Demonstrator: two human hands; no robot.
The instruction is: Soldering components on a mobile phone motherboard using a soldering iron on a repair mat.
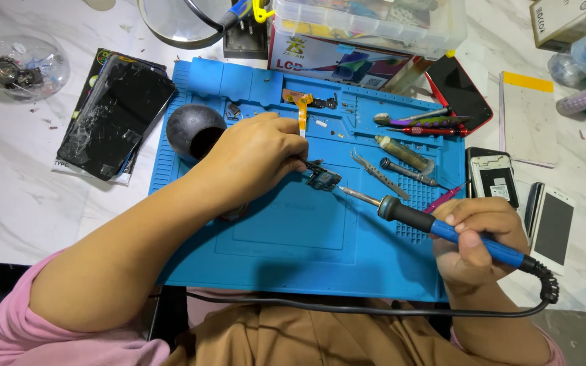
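Soldering iron (442, 229), clenched in right hand (475, 238), lies diagonally, tip pointing up-left toward circuit board (323, 179) pinched beneath left hand (256, 159) fingertips.

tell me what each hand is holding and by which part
The right hand grips a soldering iron by its blue handle, tip aimed at a small circuit board. The left hand steadies that board at its left edge with a thin dark tool.

Three phones (552, 227), one soldering iron (442, 227) (blue-handled), two tweezers (378, 173).

Circuit board (323, 179) on mat (293, 237) — tweezers (378, 174) right.
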